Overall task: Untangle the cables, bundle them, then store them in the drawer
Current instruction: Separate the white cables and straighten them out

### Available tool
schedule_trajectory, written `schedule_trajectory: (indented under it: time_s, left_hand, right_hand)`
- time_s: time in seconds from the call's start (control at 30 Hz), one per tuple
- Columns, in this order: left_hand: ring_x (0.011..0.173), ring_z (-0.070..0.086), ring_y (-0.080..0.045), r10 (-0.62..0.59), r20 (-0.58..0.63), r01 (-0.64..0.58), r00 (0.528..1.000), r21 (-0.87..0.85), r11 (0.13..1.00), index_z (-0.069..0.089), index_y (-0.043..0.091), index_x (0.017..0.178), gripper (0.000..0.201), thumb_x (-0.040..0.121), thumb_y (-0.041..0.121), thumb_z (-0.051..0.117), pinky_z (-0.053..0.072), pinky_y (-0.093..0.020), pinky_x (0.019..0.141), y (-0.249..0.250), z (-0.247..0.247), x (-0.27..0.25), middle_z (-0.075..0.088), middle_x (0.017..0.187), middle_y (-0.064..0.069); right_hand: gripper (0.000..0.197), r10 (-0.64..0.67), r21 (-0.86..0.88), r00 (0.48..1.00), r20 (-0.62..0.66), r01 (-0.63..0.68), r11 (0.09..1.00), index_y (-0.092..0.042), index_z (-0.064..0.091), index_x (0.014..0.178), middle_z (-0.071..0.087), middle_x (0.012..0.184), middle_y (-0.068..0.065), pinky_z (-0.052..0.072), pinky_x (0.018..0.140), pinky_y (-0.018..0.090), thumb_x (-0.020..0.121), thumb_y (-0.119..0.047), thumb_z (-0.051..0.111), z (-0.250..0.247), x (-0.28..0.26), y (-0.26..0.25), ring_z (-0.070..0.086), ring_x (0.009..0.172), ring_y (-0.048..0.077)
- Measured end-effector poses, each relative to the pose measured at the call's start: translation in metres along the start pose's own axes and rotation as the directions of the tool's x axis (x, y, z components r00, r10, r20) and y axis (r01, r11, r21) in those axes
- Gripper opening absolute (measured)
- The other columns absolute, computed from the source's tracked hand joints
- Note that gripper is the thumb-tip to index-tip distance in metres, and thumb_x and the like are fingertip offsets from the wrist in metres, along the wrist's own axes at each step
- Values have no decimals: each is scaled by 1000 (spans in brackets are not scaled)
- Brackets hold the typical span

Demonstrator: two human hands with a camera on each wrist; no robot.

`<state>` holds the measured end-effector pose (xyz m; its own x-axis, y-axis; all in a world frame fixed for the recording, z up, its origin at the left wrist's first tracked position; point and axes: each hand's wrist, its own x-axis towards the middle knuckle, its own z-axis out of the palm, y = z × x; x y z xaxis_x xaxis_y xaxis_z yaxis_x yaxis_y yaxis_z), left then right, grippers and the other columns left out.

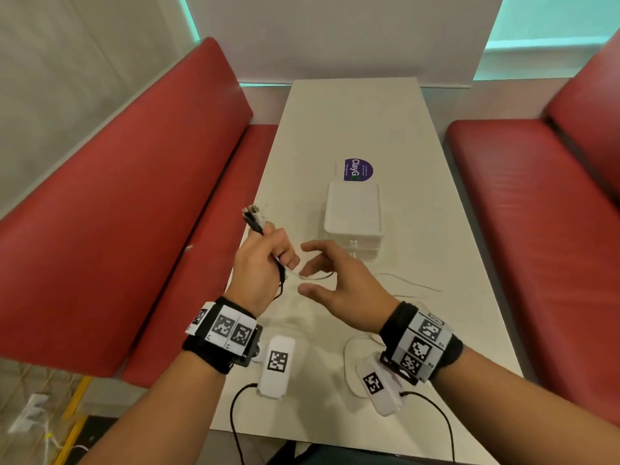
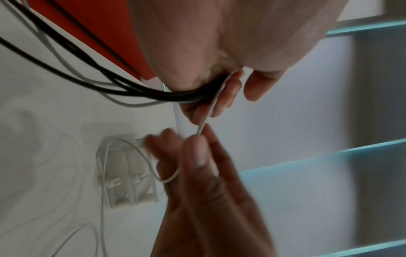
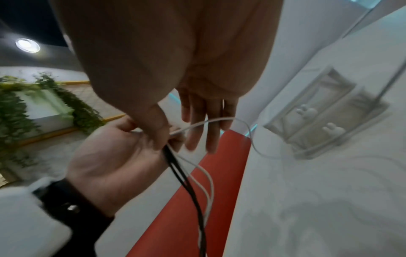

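Note:
My left hand (image 1: 260,266) grips a bundle of black and white cables (image 1: 254,219) above the table's left edge, plug ends sticking up past the knuckles. The cables (image 2: 131,89) hang from the fist (image 3: 114,156) in loose strands. A white cable (image 1: 317,276) leads from the fist into my right hand (image 1: 339,290), just to the right. There it passes between thumb and fingers (image 2: 198,133), the thumb hooked over it, the other fingers nearly straight (image 3: 197,121). Just beyond the hands stands a small white drawer unit (image 1: 354,213), its drawers closed.
More white cable (image 1: 414,284) trails over the white table (image 1: 352,122) to the right of my hands and loops near my right wrist. A purple sticker (image 1: 358,169) lies behind the drawer unit. Red benches (image 1: 134,203) flank the table.

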<state>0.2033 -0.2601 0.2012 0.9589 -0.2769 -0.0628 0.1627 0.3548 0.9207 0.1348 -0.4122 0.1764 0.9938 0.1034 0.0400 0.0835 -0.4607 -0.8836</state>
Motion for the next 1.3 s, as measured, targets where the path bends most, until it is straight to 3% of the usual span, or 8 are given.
schedule_trajectory:
  time_s: [0.1, 0.27, 0.47, 0.67, 0.8, 0.93, 1.07, 1.3]
  left_hand:
    - [54, 49, -26, 3, 27, -3, 1000, 10, 1000, 37, 21, 81, 23, 87, 2, 49, 58, -52, 69, 8, -4, -2, 30, 68, -3]
    - [49, 26, -10, 32, 85, -60, 996, 353, 934, 33, 27, 89, 27, 84, 6, 49, 27, -22, 42, 20, -21, 5, 33, 68, 5]
    - [77, 56, -20, -197, 325, -232, 925, 894, 383, 40, 30, 96, 19, 93, 14, 50, 45, -40, 67, 26, -19, 2, 57, 87, 4]
    - [98, 63, 4, -287, 437, -284, 852, 848, 449, 52, 32, 124, 35, 94, 19, 40, 47, -24, 87, 8, 4, -6, 72, 96, 16]
    - [84, 63, -1, -271, 413, -257, 869, 846, 467, 62, 33, 105, 26, 102, 16, 41, 47, -20, 75, 7, 8, -3, 70, 101, 15]
    - [55, 51, 4, -252, 412, -254, 876, 837, 486, 63, 25, 90, 20, 103, 18, 50, 40, -17, 61, 1, 0, 3, 59, 62, 24]
    - [58, 48, -8, -253, 351, -214, 902, 870, 444, 65, 20, 75, 26, 96, 35, 63, 43, -32, 62, -13, -26, 7, 58, 65, -2]
    - [45, 34, -9, -182, 38, 2, 983, 977, 215, 44, 18, 56, 50, 96, 41, 63, 34, -36, 50, -26, -148, 6, 35, 46, 11]
  right_hand:
    - [14, 105, 202, 991, 84, -120, 972, -23, 64, 103, 71, 74, -4, 53, 83, 36, 97, -35, 66, 6, 2, 12, 70, 74, 13]
    - [20, 181, 114, 976, 119, -195, 974, -26, 68, 82, 72, 87, 2, 55, 89, 48, 93, -43, 68, 17, 3, 32, 66, 77, 19]
    - [49, 8, 230, 993, -120, 20, 973, -32, 61, 129, 62, 119, -6, 55, 87, 31, 82, -38, 77, -12, 6, 13, 62, 96, 12]
    - [46, 64, 430, 996, -68, -29, 902, -17, 67, 125, 66, 89, 9, 54, 58, 34, 82, -19, 83, -24, 15, -11, 60, 60, 17]
    - [10, 54, 364, 976, -212, 28, 931, -2, 77, 95, 74, 81, 9, 59, 60, 33, 85, -4, 78, -31, 15, -5, 69, 63, 23]
    - [9, 62, 264, 987, -151, -21, 964, -6, 78, 89, 76, 78, 11, 63, 70, 37, 82, -2, 80, -39, 13, -8, 73, 64, 27]
    - [10, 37, 286, 961, -274, 45, 957, -7, 78, 83, 75, 75, 11, 59, 63, 30, 81, 3, 80, -54, 9, -22, 71, 60, 27]
    - [11, 20, 288, 893, -450, 124, 950, -4, 76, 84, 73, 67, 12, 59, 58, 29, 81, 7, 78, -112, 8, -16, 68, 54, 25]
